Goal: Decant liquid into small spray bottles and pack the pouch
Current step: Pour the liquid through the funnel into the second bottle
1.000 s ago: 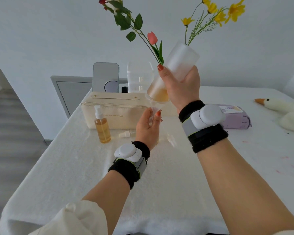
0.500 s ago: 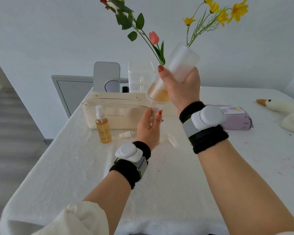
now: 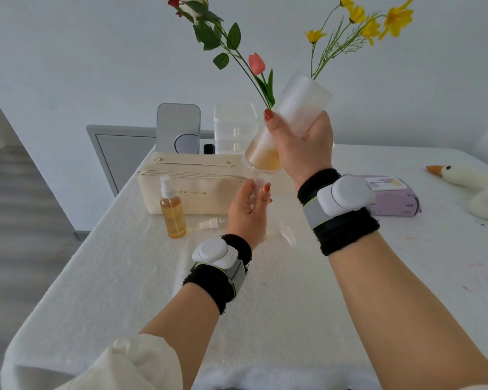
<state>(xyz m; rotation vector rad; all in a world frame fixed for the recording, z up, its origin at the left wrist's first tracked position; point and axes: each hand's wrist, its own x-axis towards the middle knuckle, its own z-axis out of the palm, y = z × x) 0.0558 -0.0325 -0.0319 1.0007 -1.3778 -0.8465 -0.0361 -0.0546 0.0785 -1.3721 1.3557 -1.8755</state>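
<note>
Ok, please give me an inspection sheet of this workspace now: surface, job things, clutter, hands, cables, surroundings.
Surface: table under a white cloth; small reddish marks at the right.
Job's things: big bottle, frosted, tilted mouth-down into a clear funnel; full spray bottle upright before the cream pouch; loose spray cap lying beside it.
Clutter: wipes pack, goose toy, mirror, drawer box, flowers.
Hands: right hand grips the big bottle; left hand grips the funnel's stem; what is below is hidden.
Cables: nothing seen.
Surroundings: white wall, grey floor at left.
</note>
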